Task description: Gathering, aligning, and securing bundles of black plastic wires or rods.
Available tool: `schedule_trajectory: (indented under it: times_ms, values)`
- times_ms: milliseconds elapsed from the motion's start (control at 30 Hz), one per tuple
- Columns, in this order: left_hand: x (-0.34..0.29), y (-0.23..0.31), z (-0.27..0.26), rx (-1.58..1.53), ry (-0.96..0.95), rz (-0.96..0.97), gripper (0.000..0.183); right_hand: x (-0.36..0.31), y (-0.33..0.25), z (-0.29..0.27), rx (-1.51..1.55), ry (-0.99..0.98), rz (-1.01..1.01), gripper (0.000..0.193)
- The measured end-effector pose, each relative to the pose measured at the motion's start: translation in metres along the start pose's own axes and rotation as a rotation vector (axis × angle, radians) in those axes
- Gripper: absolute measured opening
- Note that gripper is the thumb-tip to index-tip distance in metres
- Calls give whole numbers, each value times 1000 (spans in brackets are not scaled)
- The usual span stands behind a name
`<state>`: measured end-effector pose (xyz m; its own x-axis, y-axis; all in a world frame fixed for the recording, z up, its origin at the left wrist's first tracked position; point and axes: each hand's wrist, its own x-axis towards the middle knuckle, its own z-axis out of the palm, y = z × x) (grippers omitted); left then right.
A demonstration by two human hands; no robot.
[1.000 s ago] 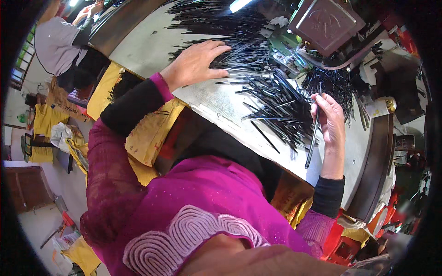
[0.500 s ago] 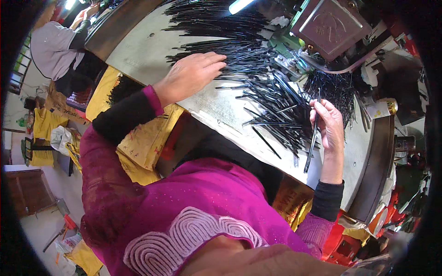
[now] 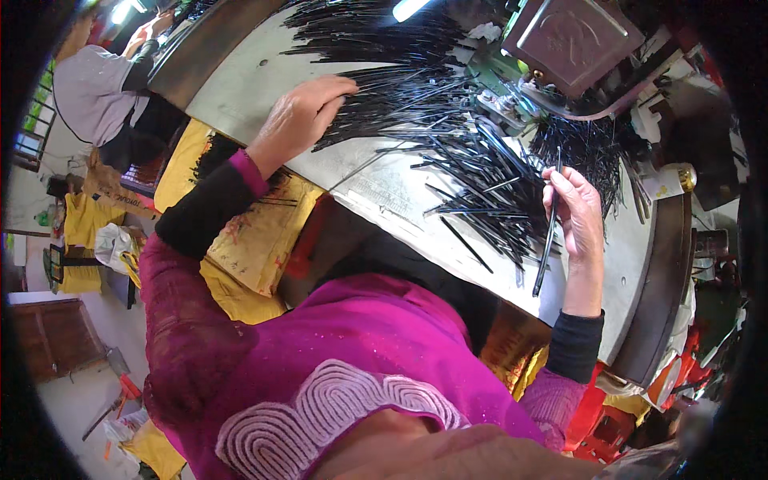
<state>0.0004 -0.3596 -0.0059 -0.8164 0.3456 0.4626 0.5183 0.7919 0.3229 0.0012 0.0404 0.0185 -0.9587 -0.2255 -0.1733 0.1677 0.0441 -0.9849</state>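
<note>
Pinched between the thumb and fingers of my right hand (image 3: 578, 210) is a long thin black rod (image 3: 545, 252), slanting down toward the table's near edge. My left hand (image 3: 300, 118) is over the left ends of a wide pile of thin black rods (image 3: 400, 100), its fingers bent but slightly apart, with nothing visible held in them. Between my hands, a looser heap of thicker glossy black rods (image 3: 492, 188) spreads across the pale table (image 3: 376, 188). One thin rod (image 3: 360, 170) lies apart from the pile, sticking out over the near edge.
A machine with a brown metal housing (image 3: 572, 48) stands at the far right, with more black rods (image 3: 584, 156) beneath it. Yellow sacks (image 3: 268, 248) are below the table's left edge. Another person (image 3: 100, 92) works at the far left. A lamp tube (image 3: 410, 8) glows above.
My left hand has drawn back left from above the rods, and its fingers have bent. A thin rod now lies over the near edge. My right hand keeps its rod, almost still.
</note>
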Motion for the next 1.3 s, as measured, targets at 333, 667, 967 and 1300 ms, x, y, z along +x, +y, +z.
schedule_trajectory:
  times_ms: [333,667,967,1300]
  values:
    - [14,40,13,82,-127,254,65,1,2,-1,-8,14,9,20]
    - [27,23,28,124,8,140,37,2,4,-2,-31,22,-6,19]
    - [19,43,20,190,-38,124,21,4,8,-3,-51,12,-15,20]
    - [28,45,21,263,87,188,11,5,8,-4,-52,29,-24,21]
